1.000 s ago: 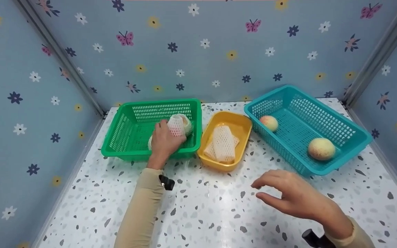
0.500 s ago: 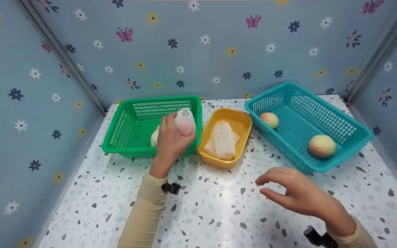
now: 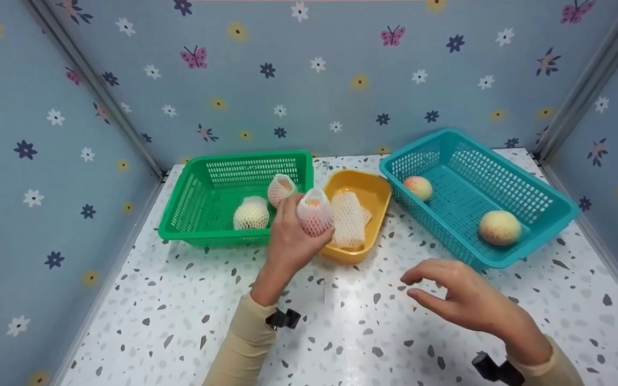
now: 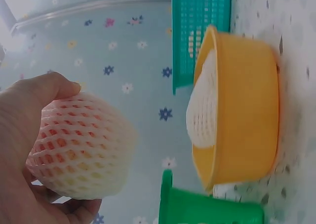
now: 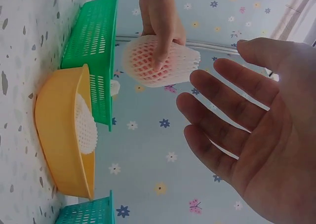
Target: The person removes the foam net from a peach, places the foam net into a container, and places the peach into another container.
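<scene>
My left hand (image 3: pixel 295 238) grips a peach in a white foam net (image 3: pixel 315 213), lifted over the gap between the green basket (image 3: pixel 180 235) and the yellow tub (image 3: pixel 346 257). Thumb and fingers curl round its sides in the left wrist view, where pink skin shows through the mesh (image 4: pixel 84 145). Two more netted peaches lie in the green basket: one (image 3: pixel 251 213) near the front, another (image 3: pixel 281 188) behind my fingers. Over the table in front of the teal basket (image 3: pixel 480 260), my right hand (image 3: pixel 464 295) hangs with relaxed fingers, holding nothing.
Two bare peaches sit in the teal basket, one (image 3: pixel 419 188) at its left end and one (image 3: pixel 500 227) at the front right. Foam net sleeves (image 3: pixel 347 221) lie in the yellow tub. Flower-patterned walls (image 3: pixel 309 80) enclose the speckled white table (image 3: pixel 362 332).
My left hand has lifted the netted peach out of the green basket and carried it right, toward the yellow tub. My right hand has barely shifted.
</scene>
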A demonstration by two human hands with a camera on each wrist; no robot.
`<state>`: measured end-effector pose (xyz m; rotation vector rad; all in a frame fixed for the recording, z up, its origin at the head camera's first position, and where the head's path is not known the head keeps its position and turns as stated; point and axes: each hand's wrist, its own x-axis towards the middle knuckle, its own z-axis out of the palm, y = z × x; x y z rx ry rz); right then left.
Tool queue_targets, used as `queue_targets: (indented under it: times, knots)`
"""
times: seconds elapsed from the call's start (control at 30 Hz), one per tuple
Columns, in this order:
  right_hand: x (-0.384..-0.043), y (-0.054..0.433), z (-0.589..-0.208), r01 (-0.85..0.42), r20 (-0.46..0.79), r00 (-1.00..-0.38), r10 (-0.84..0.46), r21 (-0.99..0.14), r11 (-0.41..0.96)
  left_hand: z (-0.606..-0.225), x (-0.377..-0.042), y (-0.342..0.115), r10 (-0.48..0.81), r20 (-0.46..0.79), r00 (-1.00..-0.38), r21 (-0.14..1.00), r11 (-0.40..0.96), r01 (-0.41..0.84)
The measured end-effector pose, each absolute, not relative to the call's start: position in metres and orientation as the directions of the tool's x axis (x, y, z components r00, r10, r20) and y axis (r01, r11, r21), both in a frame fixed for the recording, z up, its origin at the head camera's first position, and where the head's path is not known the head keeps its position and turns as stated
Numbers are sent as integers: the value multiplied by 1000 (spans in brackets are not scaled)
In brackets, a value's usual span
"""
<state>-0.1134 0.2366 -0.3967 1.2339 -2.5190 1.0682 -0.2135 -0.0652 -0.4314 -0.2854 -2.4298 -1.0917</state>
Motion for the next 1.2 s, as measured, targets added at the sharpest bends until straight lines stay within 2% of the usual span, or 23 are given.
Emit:
queue_targets:
  times: [0.43, 0.7, 1.0, 1.2]
  knots:
    - [-119, 243, -408, -742, 445, -653, -613, -538, 400, -470, -180, -23, 91, 438, -894, 699, 591, 402]
    - [-124, 238, -416, -772, 482, -616, -624, -526, 356, -496, -166, -13, 112, 360, -926, 755, 549, 359]
    - [-126, 241, -420, -730, 450, -660, -601, -573, 372, -517, -156, -2, 159, 310, -937, 788, 509, 347]
    - [-129, 241, -423, -741, 465, -650, -601, -563, 366, -522, -152, 2, 208, 316, -926, 774, 508, 378]
